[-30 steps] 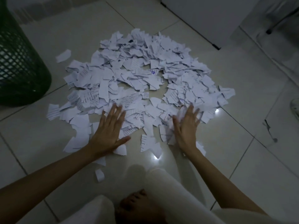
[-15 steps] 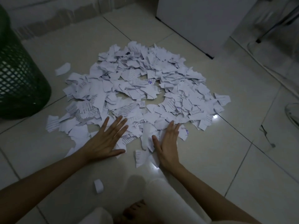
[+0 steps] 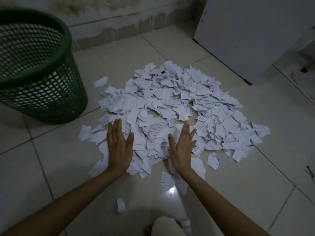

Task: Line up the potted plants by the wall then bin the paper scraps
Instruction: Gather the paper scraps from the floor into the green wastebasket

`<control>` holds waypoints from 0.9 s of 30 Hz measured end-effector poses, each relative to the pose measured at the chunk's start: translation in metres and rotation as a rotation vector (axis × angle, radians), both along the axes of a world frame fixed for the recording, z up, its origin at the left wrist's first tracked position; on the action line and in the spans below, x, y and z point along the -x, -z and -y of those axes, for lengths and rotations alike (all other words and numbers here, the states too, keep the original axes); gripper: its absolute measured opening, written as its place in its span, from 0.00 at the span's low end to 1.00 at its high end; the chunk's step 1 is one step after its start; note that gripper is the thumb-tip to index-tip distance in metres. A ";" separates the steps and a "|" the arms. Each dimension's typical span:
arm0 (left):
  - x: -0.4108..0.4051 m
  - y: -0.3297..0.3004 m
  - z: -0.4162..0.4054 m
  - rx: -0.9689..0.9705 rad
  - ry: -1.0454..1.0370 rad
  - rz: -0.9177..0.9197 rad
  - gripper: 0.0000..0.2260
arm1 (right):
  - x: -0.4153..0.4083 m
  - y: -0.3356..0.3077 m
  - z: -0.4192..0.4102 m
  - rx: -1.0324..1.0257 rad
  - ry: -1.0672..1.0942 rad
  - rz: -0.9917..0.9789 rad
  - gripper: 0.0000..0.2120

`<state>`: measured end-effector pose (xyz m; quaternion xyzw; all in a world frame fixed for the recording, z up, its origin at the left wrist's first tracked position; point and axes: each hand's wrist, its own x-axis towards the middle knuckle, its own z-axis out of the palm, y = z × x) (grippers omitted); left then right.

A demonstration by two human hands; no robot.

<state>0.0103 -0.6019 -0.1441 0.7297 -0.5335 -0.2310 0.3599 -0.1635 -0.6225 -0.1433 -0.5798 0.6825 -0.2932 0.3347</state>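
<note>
**Paper scraps heaped on a tiled floor, both hands at the near edge**

The paper scraps (image 3: 170,109) are lying in a broad heap at the centre of the frame, on pale floor tiles (image 3: 51,159). The left hand (image 3: 119,147) and right hand (image 3: 182,149) are resting flat on the heap's lower edge, fingers straight, holding nothing. A green mesh bin (image 3: 35,65) is standing upright at upper left, just beside the heap. A white cabinet (image 3: 247,34) is occupying the upper right.
</note>
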 end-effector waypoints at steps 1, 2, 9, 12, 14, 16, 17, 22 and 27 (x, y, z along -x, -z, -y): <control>0.002 0.000 0.001 -0.015 -0.076 -0.060 0.38 | -0.003 0.000 0.006 -0.021 -0.004 -0.012 0.36; 0.006 0.001 0.002 -0.045 -0.125 -0.113 0.32 | -0.007 0.001 0.010 -0.049 -0.028 -0.036 0.35; 0.047 0.012 0.011 -0.070 -0.127 -0.225 0.27 | -0.052 0.009 0.004 -0.115 -0.184 0.038 0.36; 0.049 0.009 0.019 -0.034 -0.170 -0.344 0.19 | -0.058 0.004 0.010 -0.140 -0.113 0.203 0.25; 0.049 0.004 0.024 -0.018 -0.201 -0.482 0.18 | -0.062 0.000 0.012 -0.132 -0.066 0.296 0.22; 0.050 0.001 0.027 -0.027 -0.205 -0.614 0.18 | -0.068 -0.005 0.012 -0.097 -0.034 0.374 0.21; 0.051 0.000 0.029 -0.041 -0.200 -0.667 0.18 | -0.071 -0.009 0.012 -0.086 -0.021 0.405 0.20; 0.053 -0.008 0.036 -0.054 -0.243 -0.640 0.17 | -0.079 -0.028 0.019 -0.101 0.065 0.512 0.14; 0.055 -0.028 0.043 -0.022 -0.374 -0.810 0.12 | -0.074 -0.038 0.025 -0.098 0.175 0.583 0.15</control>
